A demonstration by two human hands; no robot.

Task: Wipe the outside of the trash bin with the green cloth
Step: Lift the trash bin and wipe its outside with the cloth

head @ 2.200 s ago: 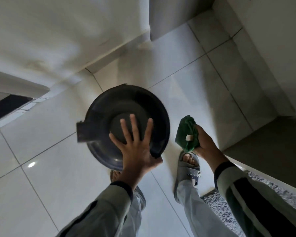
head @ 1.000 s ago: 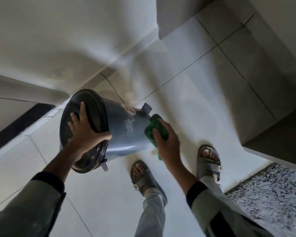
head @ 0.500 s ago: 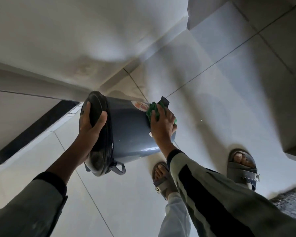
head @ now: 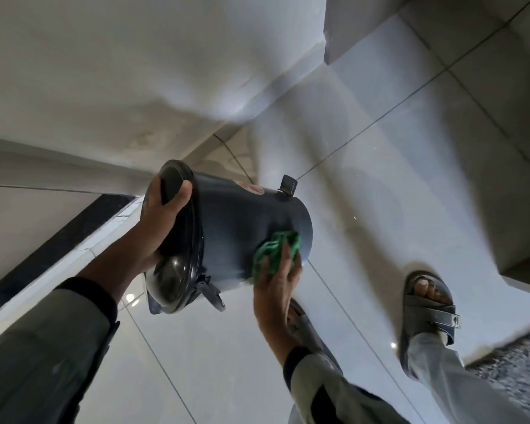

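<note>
A dark grey round trash bin (head: 239, 221) with a black lid is held on its side above the tiled floor, lid end toward the left. My left hand (head: 162, 215) grips the lid's rim, thumb over its edge. My right hand (head: 277, 280) presses a crumpled green cloth (head: 276, 247) against the bin's lower side, near its base. A red-and-white sticker (head: 251, 187) and a small black pedal (head: 289, 185) show on the bin's upper side.
A white wall (head: 120, 71) with a skirting rises behind the bin, with a dark strip (head: 58, 240) at the left. My feet in grey sandals (head: 426, 304) stand on the glossy floor tiles. A speckled mat (head: 514, 368) lies at the lower right, below a ledge corner (head: 520, 261).
The bin went from upright to tipped on its side in my left hand. My right hand with the cloth slid from the bin's upper side near the sticker down to its lower side.
</note>
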